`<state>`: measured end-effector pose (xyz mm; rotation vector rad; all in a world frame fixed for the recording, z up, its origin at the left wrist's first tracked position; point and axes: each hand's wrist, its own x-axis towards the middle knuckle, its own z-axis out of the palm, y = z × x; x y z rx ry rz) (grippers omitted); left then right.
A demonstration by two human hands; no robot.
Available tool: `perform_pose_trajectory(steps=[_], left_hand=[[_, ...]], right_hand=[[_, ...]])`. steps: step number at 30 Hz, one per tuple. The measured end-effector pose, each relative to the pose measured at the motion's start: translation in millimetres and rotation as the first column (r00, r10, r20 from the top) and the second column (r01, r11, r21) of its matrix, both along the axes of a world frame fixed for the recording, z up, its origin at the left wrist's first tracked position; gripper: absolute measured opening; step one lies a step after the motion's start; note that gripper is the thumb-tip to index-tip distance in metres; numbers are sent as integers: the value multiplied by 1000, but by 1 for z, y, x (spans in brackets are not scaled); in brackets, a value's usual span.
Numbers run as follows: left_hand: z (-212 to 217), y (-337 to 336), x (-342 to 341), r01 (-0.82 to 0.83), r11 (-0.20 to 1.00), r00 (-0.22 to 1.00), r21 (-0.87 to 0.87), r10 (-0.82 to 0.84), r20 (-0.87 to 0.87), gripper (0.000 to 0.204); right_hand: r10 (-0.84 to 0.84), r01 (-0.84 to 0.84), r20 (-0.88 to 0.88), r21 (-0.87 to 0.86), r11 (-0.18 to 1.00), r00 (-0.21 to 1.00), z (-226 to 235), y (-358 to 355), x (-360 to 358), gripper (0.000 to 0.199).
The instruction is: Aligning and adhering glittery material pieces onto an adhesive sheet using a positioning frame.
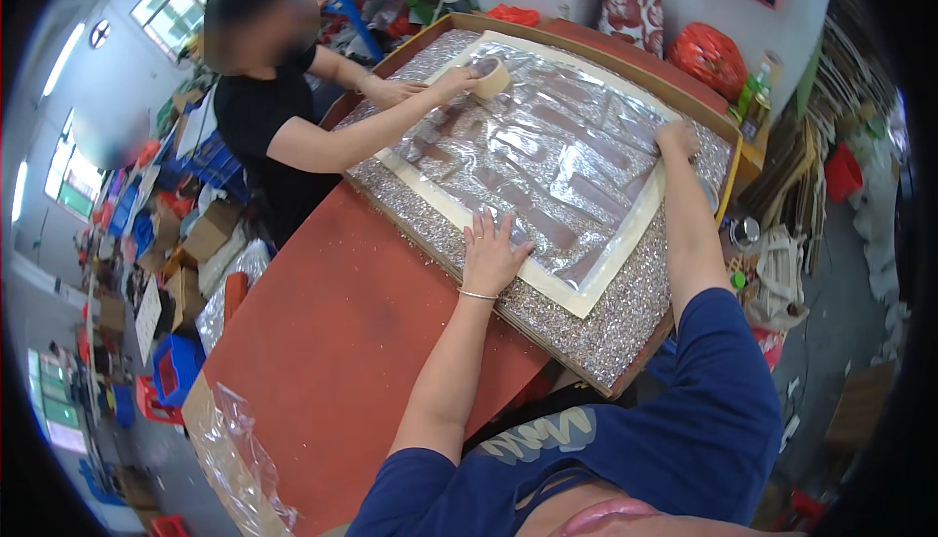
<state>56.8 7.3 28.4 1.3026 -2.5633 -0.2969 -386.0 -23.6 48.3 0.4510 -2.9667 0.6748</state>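
Note:
A clear plastic sheet, edged with cream masking tape, lies over a board covered in silvery glitter grains. Dark reddish rectangular shapes show through the plastic. My left hand rests flat on the sheet's near edge, fingers spread over tape and plastic. At the right corner of the tape border, my right hand is closed, its fingers curled down; whatever they pinch is hidden. Across from me, a person in black holds a roll of masking tape at the far left corner, with the other hand on the border.
The board sits in a shallow wooden-edged tray on a red-topped table. Crumpled clear film hangs at the table's near left corner. A red plastic bag and bottles stand beyond the right end. Boxes and blue bins crowd the left.

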Motion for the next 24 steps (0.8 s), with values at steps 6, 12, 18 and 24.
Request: perform_pose_trajectory(steps=[6,12,18,24], left_hand=[[-7,-5,-2,-53,975,995,-216,34,-89,48],[7,-1,2,-255,965,959,-56,245,-143,61],[14,10,-2,-247,965,967,91,240,84,99],[53,-3,-33,-282,924,956,259,294,-7,97]], right_hand=[[114,-94,76,-232,968,991,-53,-13,-61,50],[296,-242,65,-429,870,953,-73,-45,-102,52],[742,-719,-42,-291,631,669,-35,-62,-55,40],[799,-828,-424,172,534,427,38,-33,66,33]])
